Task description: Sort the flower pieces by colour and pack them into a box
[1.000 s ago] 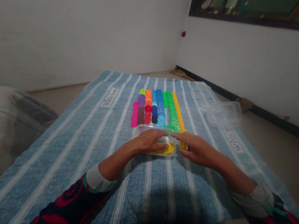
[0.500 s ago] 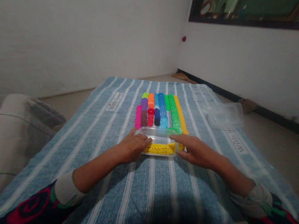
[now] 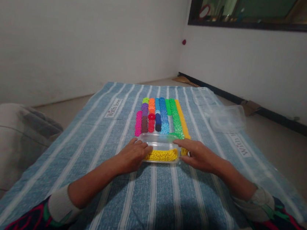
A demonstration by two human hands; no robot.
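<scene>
A clear plastic tray (image 3: 158, 139) lies on the blue striped cloth (image 3: 105, 150), with a row of yellow pieces (image 3: 162, 154) along its near side. My left hand (image 3: 133, 155) grips the tray's left end, fingers curled over the rim. At the tray's right end, my right hand (image 3: 198, 155) has its fingers wrapped on that edge. Behind the tray lie rows of coloured pieces (image 3: 159, 114): pink, purple, orange, red, blue, green and yellow.
Clear plastic containers (image 3: 226, 117) lie on the cloth at the right. A grey striped cushion (image 3: 3, 142) sits at the left. White walls meet in the corner behind, and a dark-framed window (image 3: 265, 11) runs along the right wall.
My left hand has slid from over the tray's middle to its left end, uncovering the yellow pieces. The right hand has stayed at the right end.
</scene>
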